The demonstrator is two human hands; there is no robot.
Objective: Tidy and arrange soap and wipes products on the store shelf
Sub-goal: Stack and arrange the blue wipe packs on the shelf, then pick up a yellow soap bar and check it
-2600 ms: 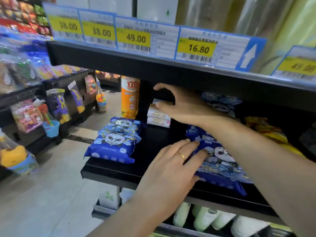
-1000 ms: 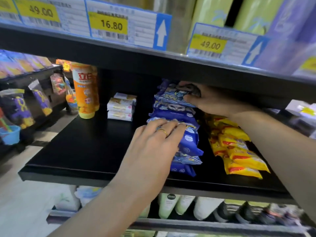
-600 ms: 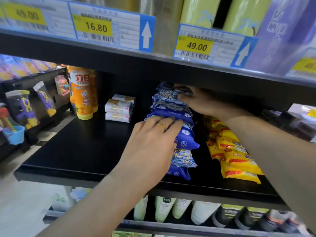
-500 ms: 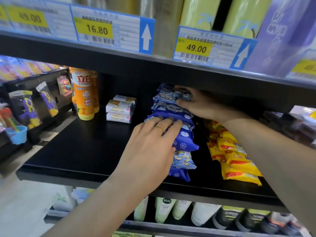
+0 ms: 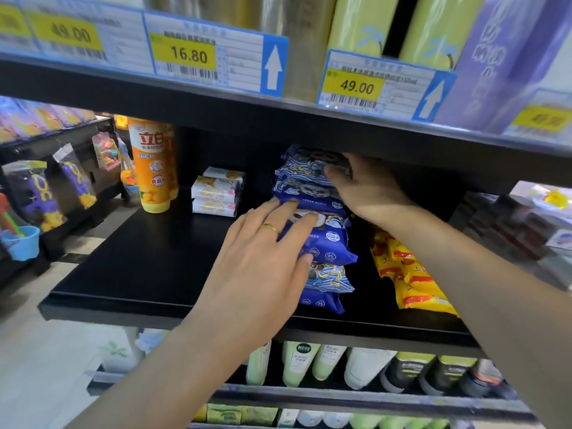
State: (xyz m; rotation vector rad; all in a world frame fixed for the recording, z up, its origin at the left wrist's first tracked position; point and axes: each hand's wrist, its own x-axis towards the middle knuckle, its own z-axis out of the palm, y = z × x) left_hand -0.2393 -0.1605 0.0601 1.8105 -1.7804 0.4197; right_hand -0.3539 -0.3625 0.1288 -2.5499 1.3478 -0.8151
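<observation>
Fig.: Blue panda wipes packs [image 5: 322, 243] in a leaning row, mid-shelf [image 5: 148, 261], beside yellow packs [image 5: 408, 274]. L hand [image 5: 263, 261], fingers straight, presses row's side; R hand [image 5: 365, 187] curls over rear pack. Risk: w/ uneven push, front packs likely slide off shelf edge.

Bare black shelf [image 5: 148, 258] is lying open left of the blue wipes stack [image 5: 322, 243]; orange bottle [image 5: 151, 168] and soap bars [image 5: 216, 193] are crowding the back, yellow packs [image 5: 408, 274] blocking the right.
</observation>
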